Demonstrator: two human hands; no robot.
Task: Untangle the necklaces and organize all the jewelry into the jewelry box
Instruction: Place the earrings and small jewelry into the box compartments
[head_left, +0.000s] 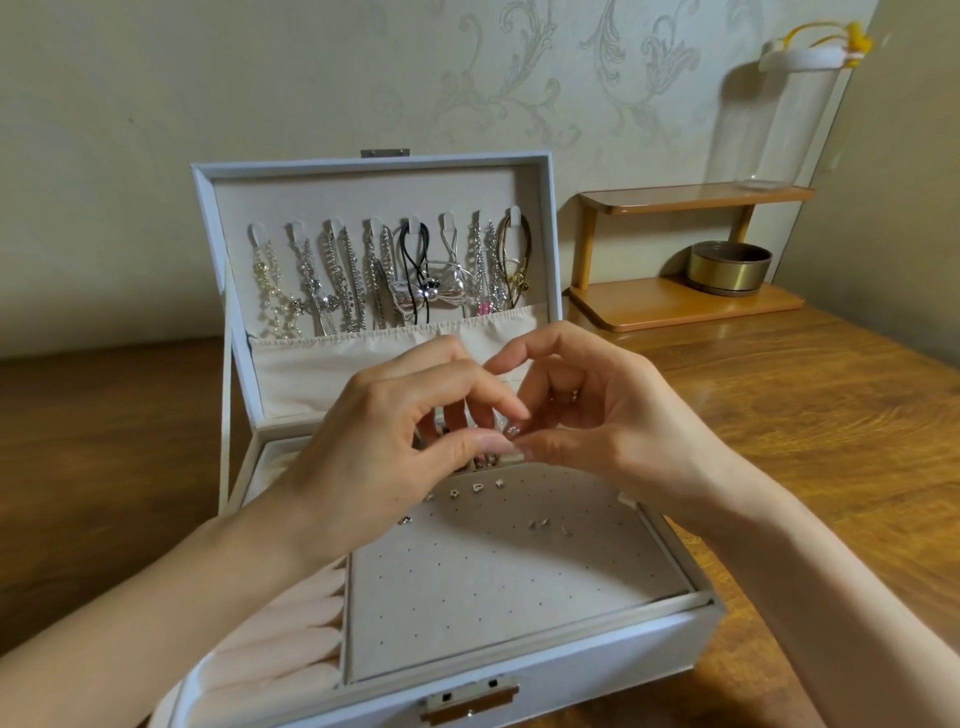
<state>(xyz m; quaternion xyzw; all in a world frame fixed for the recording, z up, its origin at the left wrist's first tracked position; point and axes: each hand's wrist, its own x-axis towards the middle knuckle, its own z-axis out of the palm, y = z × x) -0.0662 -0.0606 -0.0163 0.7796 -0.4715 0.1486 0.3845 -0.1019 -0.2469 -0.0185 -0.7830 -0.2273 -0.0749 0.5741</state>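
we have our left hand (384, 441) and right hand (597, 415) meeting fingertip to fingertip just above the open jewelry box (571, 670). both are narrowed to a pinch on a small earring (513, 430), a glinting silver piece held between our thumbs and curled fingers. directly below it, inside the box, lies the perforated pad (493, 587), with a few studs (478, 487) pinned along its far edge and near its middle. the ring rolls (291, 639) fill the box's left side. the box's lid (363, 192) stands upright at the back, and the necklaces (384, 275) hang from its row of hooks, each apart from the next. behind the box to the right, a wooden shelf (675, 306) holds a round tin (730, 267).
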